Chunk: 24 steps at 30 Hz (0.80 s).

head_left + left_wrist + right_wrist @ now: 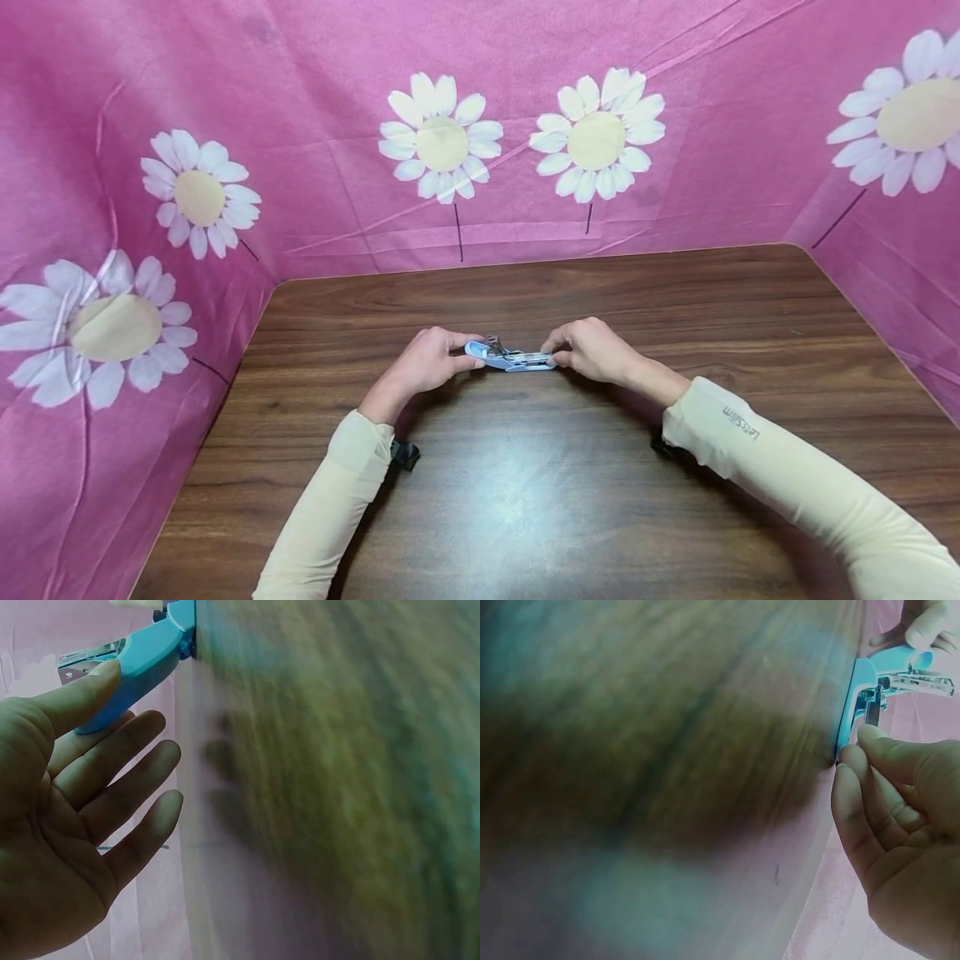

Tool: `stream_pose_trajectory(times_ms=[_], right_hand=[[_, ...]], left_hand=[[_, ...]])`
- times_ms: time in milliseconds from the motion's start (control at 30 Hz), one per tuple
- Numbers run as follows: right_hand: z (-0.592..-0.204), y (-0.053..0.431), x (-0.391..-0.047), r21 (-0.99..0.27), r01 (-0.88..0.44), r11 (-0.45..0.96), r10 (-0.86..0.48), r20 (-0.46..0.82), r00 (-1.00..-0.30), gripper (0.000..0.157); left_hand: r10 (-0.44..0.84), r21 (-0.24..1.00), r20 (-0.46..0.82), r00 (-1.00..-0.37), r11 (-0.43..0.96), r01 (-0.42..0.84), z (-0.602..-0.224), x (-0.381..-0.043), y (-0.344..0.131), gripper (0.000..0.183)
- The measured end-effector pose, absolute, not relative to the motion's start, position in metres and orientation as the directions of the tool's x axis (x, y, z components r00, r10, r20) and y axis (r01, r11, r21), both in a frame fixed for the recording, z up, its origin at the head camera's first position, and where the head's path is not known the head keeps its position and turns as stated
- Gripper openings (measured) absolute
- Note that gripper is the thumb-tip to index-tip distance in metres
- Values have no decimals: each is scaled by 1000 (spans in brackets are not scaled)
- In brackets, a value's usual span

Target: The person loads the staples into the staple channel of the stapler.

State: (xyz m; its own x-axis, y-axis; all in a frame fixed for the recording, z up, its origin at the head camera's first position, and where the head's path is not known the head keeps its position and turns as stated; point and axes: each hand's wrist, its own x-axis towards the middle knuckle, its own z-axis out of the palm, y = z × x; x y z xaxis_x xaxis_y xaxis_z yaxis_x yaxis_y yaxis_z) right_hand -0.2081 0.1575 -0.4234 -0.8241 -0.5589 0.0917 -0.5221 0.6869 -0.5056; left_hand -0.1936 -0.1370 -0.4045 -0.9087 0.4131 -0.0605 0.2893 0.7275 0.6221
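A light blue stapler point(497, 360) lies spread open between the two hands above the wooden table, its metal parts showing. At its left end, the left hand point(429, 360) pinches the blue handle. In the left wrist view the thumb lies against the stapler point(150, 661), while the other fingers of the left hand point(79, 795) are spread. The right hand point(600, 350) pinches the stapler's right end. The right wrist view shows thumb and fingertips of the right hand point(907, 832) together at the base of the stapler point(864, 673); what lies between them is hidden.
The brown wood-grain table point(510, 508) reaches back to a pink cloth point(315, 108) with white daisies, which hangs behind it and along both sides. Dark wrist devices, such as the left one point(406, 455), sit under both cream sleeves.
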Motion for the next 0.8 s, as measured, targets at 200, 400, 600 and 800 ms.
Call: stream_pose_trajectory(times_ms=[200,400,600,800], right_hand=[[-421,158,-207,-512,-517,687,-555,91,-827,10],[-422,159,-208,-514,-513,687,-552,90,-829,10],[-420,159,-207,-516,-506,691,-544,90,-834,10],[-419,156,-206,-516,-511,687,-552,85,-829,9]], left_hand=[[418,645,-49,-907,707,291,-403,-195,-132,39],[416,684,-60,-907,680,266,-403,-197,-128,39],[427,714,-63,-902,651,258,-400,-199,-123,41],[433,740,-91,-897,632,230,-399,-200,-118,43]])
